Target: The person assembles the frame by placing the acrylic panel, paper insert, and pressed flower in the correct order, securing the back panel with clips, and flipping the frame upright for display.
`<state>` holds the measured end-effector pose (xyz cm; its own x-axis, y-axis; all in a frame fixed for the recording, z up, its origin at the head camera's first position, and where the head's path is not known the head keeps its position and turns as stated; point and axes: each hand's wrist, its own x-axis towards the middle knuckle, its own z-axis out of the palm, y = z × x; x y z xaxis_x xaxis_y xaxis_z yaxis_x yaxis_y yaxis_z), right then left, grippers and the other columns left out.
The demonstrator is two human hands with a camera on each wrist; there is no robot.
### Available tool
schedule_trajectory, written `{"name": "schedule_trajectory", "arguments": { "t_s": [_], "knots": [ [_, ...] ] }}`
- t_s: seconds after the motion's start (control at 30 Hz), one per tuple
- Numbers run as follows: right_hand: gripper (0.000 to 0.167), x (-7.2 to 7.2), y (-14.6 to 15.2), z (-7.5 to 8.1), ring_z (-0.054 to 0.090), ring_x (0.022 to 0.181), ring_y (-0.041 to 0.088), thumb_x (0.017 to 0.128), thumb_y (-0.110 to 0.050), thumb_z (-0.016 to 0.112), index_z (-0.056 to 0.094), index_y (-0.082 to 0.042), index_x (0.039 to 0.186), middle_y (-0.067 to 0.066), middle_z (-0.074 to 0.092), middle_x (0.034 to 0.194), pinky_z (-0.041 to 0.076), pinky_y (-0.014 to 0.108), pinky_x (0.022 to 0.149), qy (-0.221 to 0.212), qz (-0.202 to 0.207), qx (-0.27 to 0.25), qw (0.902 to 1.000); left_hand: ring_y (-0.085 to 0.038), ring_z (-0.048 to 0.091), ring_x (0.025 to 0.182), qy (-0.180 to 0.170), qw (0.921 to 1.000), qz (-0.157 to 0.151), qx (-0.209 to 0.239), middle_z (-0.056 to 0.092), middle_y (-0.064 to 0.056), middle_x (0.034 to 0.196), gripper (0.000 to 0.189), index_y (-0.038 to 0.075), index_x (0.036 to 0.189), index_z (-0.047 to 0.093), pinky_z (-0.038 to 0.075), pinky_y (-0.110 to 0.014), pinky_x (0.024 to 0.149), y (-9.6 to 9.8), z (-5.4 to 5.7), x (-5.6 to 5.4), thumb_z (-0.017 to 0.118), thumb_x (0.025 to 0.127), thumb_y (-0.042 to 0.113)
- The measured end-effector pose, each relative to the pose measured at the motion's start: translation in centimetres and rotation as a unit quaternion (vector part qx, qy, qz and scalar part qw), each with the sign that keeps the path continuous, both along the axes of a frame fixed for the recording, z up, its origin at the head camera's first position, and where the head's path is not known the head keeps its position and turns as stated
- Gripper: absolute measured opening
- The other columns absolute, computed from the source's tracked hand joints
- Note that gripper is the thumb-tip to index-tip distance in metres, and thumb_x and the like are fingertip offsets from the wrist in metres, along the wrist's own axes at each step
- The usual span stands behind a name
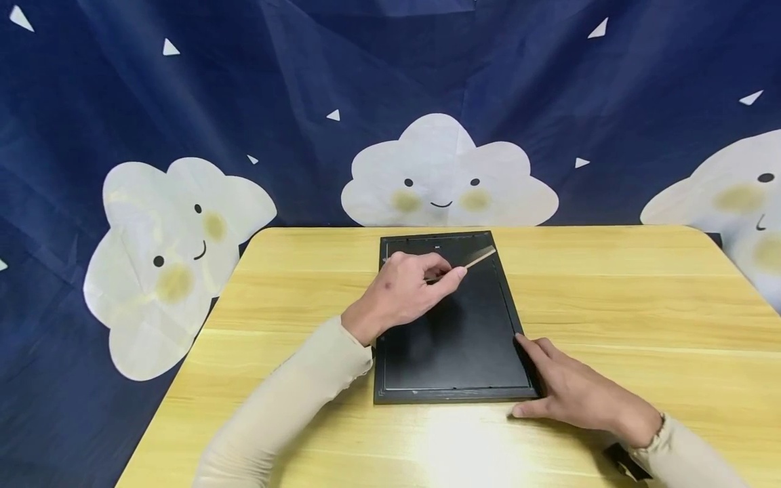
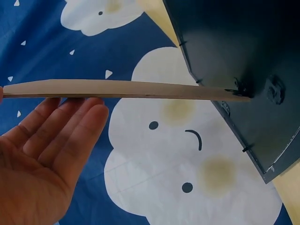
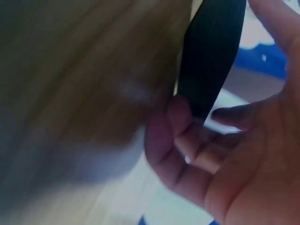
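A black picture frame (image 1: pixel 470 346) lies on the table with its backing up, its far end near the back edge. My left hand (image 1: pixel 409 288) is above it, pinching the frame's stand leg (image 1: pixel 481 257), a flat strip with a tan edge. In the left wrist view, the raised leg (image 2: pixel 140 89) runs from my thumb side to a dark hinge (image 2: pixel 241 89) on the backing, fingers (image 2: pixel 77 145) along its underside. My right hand (image 1: pixel 573 390) holds the near right corner, thumb by the front edge and fingers (image 3: pixel 180 136) curled at the black side.
The wooden table (image 1: pixel 641 298) stretches out on both sides of the picture frame. Behind it hangs a dark blue cloth (image 1: pixel 293 135) printed with smiling clouds and small white triangles. A dark strap (image 1: pixel 625 464) shows at the right wrist.
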<state>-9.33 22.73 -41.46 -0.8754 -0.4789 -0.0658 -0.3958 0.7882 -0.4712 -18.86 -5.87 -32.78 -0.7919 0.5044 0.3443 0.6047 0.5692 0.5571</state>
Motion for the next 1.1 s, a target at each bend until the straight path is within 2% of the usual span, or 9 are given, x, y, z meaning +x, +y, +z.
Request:
{"name": "schedule_trajectory", "arguments": {
  "t_s": [0.13,0.2,0.3,0.43,0.57,0.7,0.83,1.0,1.1],
  "knots": [
    [0.108,-0.3,-0.6,0.3,0.062,0.104,0.03,0.08,-0.071,0.067,0.036,0.006,0.148,0.022,0.052,0.128,0.053,0.048,0.085,-0.006,-0.011,0.02,0.9997,0.0,0.063,0.076,0.021,0.9995,-0.005,-0.022,0.072,0.011,0.086,0.032,0.02,0.096,0.076,0.051,-0.021,0.073,0.3,-0.3,0.3,0.059,0.097,0.046],
    [0.099,-0.7,-0.4,0.4,0.061,0.11,0.035,0.086,-0.063,0.067,0.036,0.007,0.148,0.025,0.053,0.131,0.051,0.052,0.091,-0.014,-0.015,-0.005,0.9998,0.0,0.063,0.075,0.032,0.9991,-0.01,-0.027,0.072,0.011,0.086,0.031,0.02,0.095,0.076,0.051,-0.02,0.072,0.4,-0.5,0.4,0.059,0.096,0.045],
    [0.078,-2.2,0.4,0.5,0.065,0.103,0.027,0.097,-0.044,0.064,0.037,0.01,0.146,0.016,0.065,0.116,0.053,0.048,0.089,-0.051,-0.027,-0.068,0.996,-0.002,0.065,0.078,0.05,0.9979,-0.02,-0.035,0.074,0.008,0.089,0.03,0.019,0.095,0.076,0.052,-0.022,0.074,0.4,-0.8,0.6,0.061,0.095,0.045],
    [0.054,-4.8,1.3,0.1,0.06,0.069,0.016,0.103,-0.025,0.057,0.041,0.013,0.138,0.003,0.064,0.081,0.054,0.033,0.061,-0.128,-0.047,-0.154,0.9786,-0.008,0.068,0.081,0.086,0.9934,-0.029,-0.07,0.075,0.005,0.094,0.036,0.016,0.099,0.077,0.054,-0.025,0.075,0.7,-1.6,1.3,0.062,0.094,0.048],
    [0.052,-6.0,1.7,-0.4,0.057,0.065,0.021,0.102,-0.022,0.059,0.038,0.011,0.136,0.009,0.059,0.079,0.05,0.032,0.051,-0.203,-0.044,-0.199,0.9577,-0.012,0.069,0.087,0.097,0.9872,-0.038,-0.121,0.074,0.004,0.101,0.046,0.014,0.107,0.075,0.055,-0.028,0.073,1.4,-2.4,2.3,0.058,0.094,0.055],
    [0.051,-6.7,2.2,-0.7,0.055,0.061,0.019,0.101,-0.017,0.059,0.037,0.012,0.137,0.01,0.059,0.079,0.047,0.028,0.048,-0.24,-0.019,-0.224,0.9443,-0.015,0.068,0.101,0.064,0.9815,-0.045,-0.174,0.07,0.002,0.119,0.057,0.015,0.118,0.072,0.055,-0.032,0.077,2.2,-2.9,2.9,0.055,0.092,0.063],
    [0.056,-7.3,2.8,-0.8,0.056,0.058,0.016,0.101,-0.008,0.055,0.029,0.018,0.143,0.011,0.06,0.079,0.045,0.025,0.047,-0.264,-0.008,-0.247,0.9323,-0.019,0.063,0.115,0.048,0.9672,-0.046,-0.245,0.062,-0.003,0.135,0.071,0.016,0.131,0.066,0.057,-0.039,0.081,2.9,-4.0,3.5,0.051,0.089,0.072],
    [0.064,-7.6,3.0,-0.9,0.059,0.061,0.017,0.1,-0.011,0.059,0.023,0.021,0.143,0.011,0.061,0.082,0.046,0.026,0.048,-0.271,-0.005,-0.243,0.9313,-0.022,0.059,0.123,0.069,0.9368,-0.047,-0.34,0.058,-0.007,0.14,0.073,0.016,0.138,0.059,0.058,-0.037,0.082,4.1,-5.9,4.5,0.049,0.092,0.071],
    [0.068,-7.7,3.0,-1.1,0.06,0.062,0.018,0.1,-0.014,0.062,0.023,0.02,0.144,0.012,0.061,0.082,0.046,0.026,0.048,-0.277,-0.009,-0.242,0.9296,-0.024,0.055,0.128,0.046,0.9253,-0.05,-0.373,0.055,-0.009,0.144,0.07,0.017,0.143,0.055,0.056,-0.036,0.088,4.3,-6.3,4.7,0.051,0.094,0.067]
  ]
}}
